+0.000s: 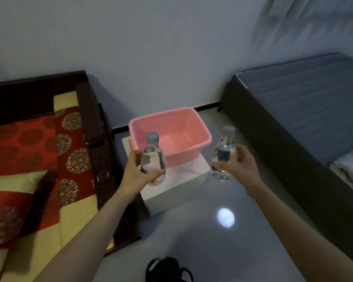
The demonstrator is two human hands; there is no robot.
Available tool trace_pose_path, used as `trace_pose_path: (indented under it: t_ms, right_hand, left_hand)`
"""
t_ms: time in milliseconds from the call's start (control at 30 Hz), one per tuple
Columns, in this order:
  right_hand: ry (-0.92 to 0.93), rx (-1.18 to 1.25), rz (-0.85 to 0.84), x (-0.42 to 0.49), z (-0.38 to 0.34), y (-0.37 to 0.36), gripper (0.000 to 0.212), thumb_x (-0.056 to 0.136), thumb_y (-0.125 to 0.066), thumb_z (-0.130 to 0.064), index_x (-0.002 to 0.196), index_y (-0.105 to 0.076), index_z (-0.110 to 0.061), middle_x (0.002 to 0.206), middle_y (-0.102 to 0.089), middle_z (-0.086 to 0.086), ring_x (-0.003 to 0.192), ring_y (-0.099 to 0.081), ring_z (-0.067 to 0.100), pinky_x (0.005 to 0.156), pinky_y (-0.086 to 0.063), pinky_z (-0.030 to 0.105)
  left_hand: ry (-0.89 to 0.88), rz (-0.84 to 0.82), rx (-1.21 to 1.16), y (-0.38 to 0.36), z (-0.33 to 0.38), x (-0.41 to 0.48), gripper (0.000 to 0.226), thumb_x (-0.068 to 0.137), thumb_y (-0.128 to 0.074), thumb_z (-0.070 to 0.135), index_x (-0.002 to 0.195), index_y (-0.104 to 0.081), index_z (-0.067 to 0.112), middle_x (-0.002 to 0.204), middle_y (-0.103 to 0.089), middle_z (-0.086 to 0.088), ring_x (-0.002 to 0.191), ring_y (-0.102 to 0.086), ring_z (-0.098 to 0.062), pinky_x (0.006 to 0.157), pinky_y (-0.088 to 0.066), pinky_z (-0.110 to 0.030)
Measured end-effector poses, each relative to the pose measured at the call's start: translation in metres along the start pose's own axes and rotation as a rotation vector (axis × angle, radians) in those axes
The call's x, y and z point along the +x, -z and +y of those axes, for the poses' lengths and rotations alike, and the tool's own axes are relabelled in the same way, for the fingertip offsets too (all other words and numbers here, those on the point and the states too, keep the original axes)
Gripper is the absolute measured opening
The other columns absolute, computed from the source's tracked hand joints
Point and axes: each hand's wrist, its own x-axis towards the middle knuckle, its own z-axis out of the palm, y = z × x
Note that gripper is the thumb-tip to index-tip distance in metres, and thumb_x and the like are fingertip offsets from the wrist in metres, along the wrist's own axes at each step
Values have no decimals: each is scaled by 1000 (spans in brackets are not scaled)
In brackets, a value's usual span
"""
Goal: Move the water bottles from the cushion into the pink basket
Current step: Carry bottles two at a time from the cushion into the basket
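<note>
At the centre of the frame I see the left hand [135, 173] clamped around one upright clear plastic water bottle with grey cap [153, 159]. The right hand [237, 167] grips a second clear capped bottle [223, 154] right of centre. Behind them, the empty pink plastic basket [200, 137] sits on a white box [171, 188].

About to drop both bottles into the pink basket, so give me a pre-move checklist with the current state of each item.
1. Left hand grips left bottle: ok, fingers wrapped around its body.
2. Right hand grips right bottle: ok.
3. Caps on both bottles: ok; tightness cannot tell.
4. Pink basket has room: ok, nothing visible inside.
5. Basket steady on the white box: cannot tell; it seems to overhang the box's far edge.
6. Bottles above the basket: not ok, both are short of its near rim.
</note>
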Motion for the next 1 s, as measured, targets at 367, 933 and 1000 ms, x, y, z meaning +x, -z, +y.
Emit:
trace_pose_path:
  t_ms: [367,933,1000]
  right_hand:
    - [-11,-25,-152,187,-1,-64,51,60,-86,-3,97,-60,-26,88,-67,-7,78,-64,8,66,-50,18]
    - [-103,-111,-121,356,96,-195,56,52,-78,-43,98,-52,-27,90,-68,-9,82,-66,12,77,-53,36]
    - [-119,-138,-116,369,110,-207,56,57,-80,-39,104,-53,-26,93,-69,-6,86,-67,18,81,-53,38]
  left_hand:
    - [114,93,-58,-20,-30,149,70,44,-87,29,100,-46,29,113,-58,-9,105,-59,-19,74,-50,-17]
    - [196,173,127,-95,-149,303,74,51,-87,15,110,-43,21,108,-53,4,102,-52,-17,88,-44,-29]
    - [189,195,167,-100,-168,313,74,49,-85,19,108,-41,28,108,-53,5,103,-51,-18,87,-44,-33]
